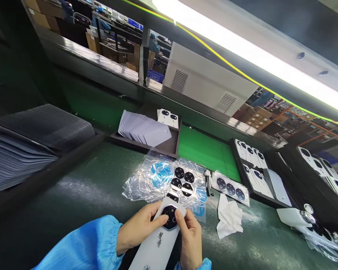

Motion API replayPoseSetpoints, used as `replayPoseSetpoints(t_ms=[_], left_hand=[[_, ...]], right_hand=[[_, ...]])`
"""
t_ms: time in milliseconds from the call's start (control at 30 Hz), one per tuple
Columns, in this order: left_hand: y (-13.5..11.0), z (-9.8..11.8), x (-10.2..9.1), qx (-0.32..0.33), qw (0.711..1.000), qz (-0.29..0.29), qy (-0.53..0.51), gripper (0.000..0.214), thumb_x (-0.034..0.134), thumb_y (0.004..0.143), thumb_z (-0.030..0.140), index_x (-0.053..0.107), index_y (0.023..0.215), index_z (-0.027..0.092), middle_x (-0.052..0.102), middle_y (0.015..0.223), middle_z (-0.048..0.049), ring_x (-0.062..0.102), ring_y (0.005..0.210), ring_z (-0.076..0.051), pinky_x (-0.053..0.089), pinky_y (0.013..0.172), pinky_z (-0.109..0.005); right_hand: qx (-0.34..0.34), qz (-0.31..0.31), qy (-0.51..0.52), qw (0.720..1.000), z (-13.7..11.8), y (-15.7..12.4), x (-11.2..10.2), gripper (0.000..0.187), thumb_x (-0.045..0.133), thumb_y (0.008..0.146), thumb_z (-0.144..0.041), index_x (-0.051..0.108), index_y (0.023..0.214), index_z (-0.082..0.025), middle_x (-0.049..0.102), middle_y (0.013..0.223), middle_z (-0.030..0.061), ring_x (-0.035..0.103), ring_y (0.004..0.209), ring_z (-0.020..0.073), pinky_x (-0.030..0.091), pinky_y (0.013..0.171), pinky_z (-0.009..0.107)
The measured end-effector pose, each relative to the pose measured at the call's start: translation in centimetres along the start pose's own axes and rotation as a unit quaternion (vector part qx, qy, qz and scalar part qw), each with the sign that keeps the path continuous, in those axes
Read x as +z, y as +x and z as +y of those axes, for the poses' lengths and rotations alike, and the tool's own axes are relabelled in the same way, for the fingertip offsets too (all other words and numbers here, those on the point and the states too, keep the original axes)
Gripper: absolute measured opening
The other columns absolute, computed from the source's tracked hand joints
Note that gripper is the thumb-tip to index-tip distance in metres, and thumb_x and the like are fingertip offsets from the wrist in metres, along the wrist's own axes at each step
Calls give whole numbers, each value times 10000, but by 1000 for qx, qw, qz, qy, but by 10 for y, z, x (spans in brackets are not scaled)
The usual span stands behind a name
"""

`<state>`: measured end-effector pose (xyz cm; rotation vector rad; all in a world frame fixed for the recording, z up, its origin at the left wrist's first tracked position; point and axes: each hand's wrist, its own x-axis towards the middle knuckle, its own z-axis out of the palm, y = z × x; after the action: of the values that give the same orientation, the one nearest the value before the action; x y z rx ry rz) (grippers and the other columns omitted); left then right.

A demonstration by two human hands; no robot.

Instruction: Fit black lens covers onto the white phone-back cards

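Your left hand point(141, 227) and right hand point(190, 237) grip the long white panel point(152, 250) by its opposite edges, low in the view and slanted between them. It looks smooth and pale. Settling the glossy round black disc point(170, 213) near the panel's upper end seems the step in hand, your thumbs resting at it; the next move likely calls for even, gentle pressure. Small dark lettering point(159, 240) sits below the disc.

The head view looks forward and down across the desk point(101, 176), tilted sideways. The left hand point(142, 227) and right hand point(190, 236) show close, at bottom centre; a lamp point(242, 43) slants overhead.
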<state>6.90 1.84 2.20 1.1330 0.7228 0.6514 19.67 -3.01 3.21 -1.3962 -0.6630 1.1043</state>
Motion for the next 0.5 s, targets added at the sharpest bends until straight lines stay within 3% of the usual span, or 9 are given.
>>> replayPoseSetpoints(t_ms=[133,300,400,500], left_hand=[[5,1,2,16,997,76,-21,418,623,708,597,512,732,195,487,698,38,474,697,-159,389,628,-256],[6,4,8,19,995,96,-13,390,584,714,568,436,679,209,398,646,59,398,630,-136,339,575,-244],[5,5,7,24,993,112,24,325,571,739,496,435,660,212,405,647,54,406,645,-146,337,595,-255],[5,5,2,22,988,134,72,257,578,747,454,489,711,216,479,703,26,472,753,-193,368,671,-279]], right_hand=[[-20,-37,-24,999,-4,3,0,332,775,629,-490,706,744,-187,603,651,-10,530,664,158,449,637,244],[0,-86,-19,996,1,11,-4,398,772,628,-521,561,601,-184,495,592,-42,428,589,114,405,564,219],[-19,-93,-33,995,4,13,-4,417,754,663,-511,505,579,-188,440,581,-57,386,583,103,382,562,211],[-47,-73,-39,995,5,12,0,387,723,696,-526,551,621,-187,465,595,-54,398,590,106,382,574,213]])
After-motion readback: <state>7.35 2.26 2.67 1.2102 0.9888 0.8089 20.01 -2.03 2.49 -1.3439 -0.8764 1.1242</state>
